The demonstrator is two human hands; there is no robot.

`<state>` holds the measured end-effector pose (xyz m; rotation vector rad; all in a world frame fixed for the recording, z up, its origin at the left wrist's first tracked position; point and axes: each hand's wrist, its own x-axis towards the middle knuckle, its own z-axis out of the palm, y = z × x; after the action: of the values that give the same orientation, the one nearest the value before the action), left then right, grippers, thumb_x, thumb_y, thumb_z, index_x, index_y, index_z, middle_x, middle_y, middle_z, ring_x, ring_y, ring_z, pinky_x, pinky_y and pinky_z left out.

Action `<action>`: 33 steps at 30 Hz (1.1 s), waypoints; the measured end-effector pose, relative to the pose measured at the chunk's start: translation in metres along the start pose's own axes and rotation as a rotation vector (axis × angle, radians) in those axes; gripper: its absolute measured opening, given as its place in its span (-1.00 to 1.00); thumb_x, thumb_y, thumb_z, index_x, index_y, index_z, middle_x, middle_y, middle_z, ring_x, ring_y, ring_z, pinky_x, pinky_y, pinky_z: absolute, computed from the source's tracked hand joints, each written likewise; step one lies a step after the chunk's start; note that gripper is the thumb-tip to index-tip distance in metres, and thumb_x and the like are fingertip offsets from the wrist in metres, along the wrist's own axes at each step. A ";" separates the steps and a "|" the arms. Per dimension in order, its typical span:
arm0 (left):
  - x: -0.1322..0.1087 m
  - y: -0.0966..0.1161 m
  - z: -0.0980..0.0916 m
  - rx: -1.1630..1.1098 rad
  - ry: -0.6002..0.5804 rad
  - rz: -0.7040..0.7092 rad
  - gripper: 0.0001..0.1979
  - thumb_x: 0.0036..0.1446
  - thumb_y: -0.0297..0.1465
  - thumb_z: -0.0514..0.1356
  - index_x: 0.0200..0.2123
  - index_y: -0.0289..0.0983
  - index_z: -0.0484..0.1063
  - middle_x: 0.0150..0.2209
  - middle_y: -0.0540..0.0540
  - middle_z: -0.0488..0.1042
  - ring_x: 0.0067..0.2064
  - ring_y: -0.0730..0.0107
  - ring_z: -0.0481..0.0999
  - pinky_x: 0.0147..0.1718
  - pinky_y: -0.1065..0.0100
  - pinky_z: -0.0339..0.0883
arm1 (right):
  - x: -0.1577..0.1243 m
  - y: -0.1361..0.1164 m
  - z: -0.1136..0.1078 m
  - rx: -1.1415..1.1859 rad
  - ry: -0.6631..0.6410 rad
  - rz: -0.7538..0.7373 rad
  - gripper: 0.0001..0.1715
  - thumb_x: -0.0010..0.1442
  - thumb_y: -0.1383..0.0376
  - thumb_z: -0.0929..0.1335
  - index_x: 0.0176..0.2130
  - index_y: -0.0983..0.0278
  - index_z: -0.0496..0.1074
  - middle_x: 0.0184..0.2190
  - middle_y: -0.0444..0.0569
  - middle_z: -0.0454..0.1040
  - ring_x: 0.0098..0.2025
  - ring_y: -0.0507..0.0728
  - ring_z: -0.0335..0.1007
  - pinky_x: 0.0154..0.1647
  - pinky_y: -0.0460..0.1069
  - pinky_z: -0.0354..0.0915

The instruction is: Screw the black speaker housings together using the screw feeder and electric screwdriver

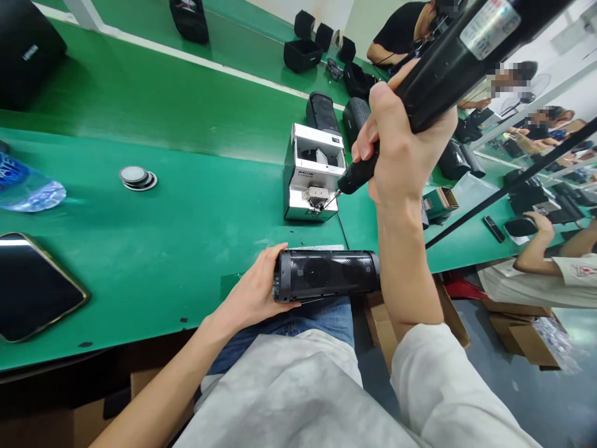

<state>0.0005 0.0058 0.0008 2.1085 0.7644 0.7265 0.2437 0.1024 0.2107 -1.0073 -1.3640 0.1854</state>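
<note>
Green table point(186, 249), contents listed from the left.

- Black case point(28, 53), far left corner.
- Plastic water bottle point(25, 186), lying on its side at the left edge.
- Dark-screened device point(32, 286) with a gold rim, lying flat near the front edge.
- Stack of round metal discs point(137, 177), standing alone, well apart from the work.
- Left hand point(254, 292): fingers curled around the left end of a black cylindrical speaker point(326, 275). The speaker lies lengthwise at the table's near edge above the lap, grille side up.
- White screw feeder point(313, 180), just behind the speaker.
- Right hand point(405, 149): fist wrapped tight around a black electric screwdriver point(438, 68). The screwdriver is tilted down to the left, with its bit tip at the feeder's outlet and not at the speaker.
- More black speakers point(321, 112) stand behind the feeder.
- Co-worker's hand point(536, 227), far right, rests on another unit.

Status, as judged: the bit is at the screw pick-up point. No screw is being driven into the held speaker, and whether its fastenings are in place cannot be told.
</note>
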 end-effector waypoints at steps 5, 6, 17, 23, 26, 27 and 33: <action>0.000 0.000 -0.002 0.018 -0.011 -0.002 0.21 0.12 -0.24 0.62 0.60 -0.07 -0.08 0.43 -0.37 0.39 0.46 -0.35 0.50 0.37 -0.26 0.54 | -0.010 -0.032 -0.024 0.148 0.048 0.000 -0.71 0.25 0.15 0.59 -0.30 0.04 0.44 -0.61 -0.29 0.13 -0.66 0.06 0.04 -0.65 0.06 0.13; -0.001 0.000 -0.002 0.022 -0.011 0.000 0.19 0.13 -0.23 0.61 0.60 -0.08 -0.07 0.42 -0.36 0.39 0.45 -0.34 0.51 0.36 -0.25 0.55 | -0.011 -0.041 -0.033 0.170 0.081 0.006 -0.77 0.19 0.23 0.58 -0.32 0.06 0.47 -0.62 -0.29 0.14 -0.66 0.05 0.03 -0.67 0.06 0.10; -0.003 -0.008 -0.001 0.061 -0.001 -0.008 0.09 0.21 -0.11 0.53 0.59 -0.07 -0.03 0.44 -0.33 0.37 0.44 -0.34 0.53 0.36 -0.23 0.56 | -0.032 -0.082 -0.113 0.087 0.205 0.041 -0.80 0.05 0.41 0.48 -0.31 0.12 0.62 -0.64 -0.35 0.16 -0.70 -0.02 0.00 -0.73 -0.03 0.10; -0.003 -0.008 -0.001 0.056 -0.006 -0.030 0.09 0.23 -0.06 0.52 0.59 -0.07 -0.04 0.46 -0.36 0.35 0.43 -0.37 0.52 0.37 -0.31 0.53 | -0.036 -0.071 -0.113 0.109 0.174 0.056 -0.79 0.08 0.42 0.57 -0.31 0.09 0.66 -0.64 -0.31 0.18 -0.71 0.01 0.06 -0.75 -0.01 0.10; -0.003 -0.009 -0.001 0.052 0.005 -0.047 0.07 0.22 -0.04 0.52 0.58 -0.07 -0.01 0.43 -0.35 0.39 0.40 -0.37 0.56 0.35 -0.32 0.55 | -0.046 -0.052 -0.116 0.154 0.118 0.081 -0.77 0.15 0.43 0.61 -0.25 0.12 0.65 -0.64 -0.31 0.24 -0.72 0.02 0.11 -0.75 -0.02 0.15; -0.004 -0.009 -0.001 0.055 0.006 -0.049 0.07 0.21 -0.03 0.52 0.57 -0.06 0.00 0.42 -0.35 0.40 0.39 -0.37 0.58 0.34 -0.32 0.56 | -0.051 -0.044 -0.118 0.171 0.105 0.099 -0.78 0.18 0.42 0.61 -0.22 0.13 0.64 -0.63 -0.31 0.27 -0.72 0.02 0.14 -0.74 -0.02 0.18; -0.011 -0.008 -0.004 0.128 0.002 -0.189 0.09 0.21 0.06 0.44 0.62 0.24 -0.10 0.37 -0.20 0.50 0.22 -0.50 0.71 0.16 -0.54 0.65 | -0.078 -0.018 -0.125 0.250 0.095 0.290 -0.66 0.25 0.24 0.68 -0.22 0.13 0.49 -0.55 -0.30 0.40 -0.68 -0.01 0.24 -0.68 -0.06 0.22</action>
<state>-0.0119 0.0038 -0.0063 2.1130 1.0195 0.5911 0.3238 -0.0187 0.1821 -0.9852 -1.0740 0.5069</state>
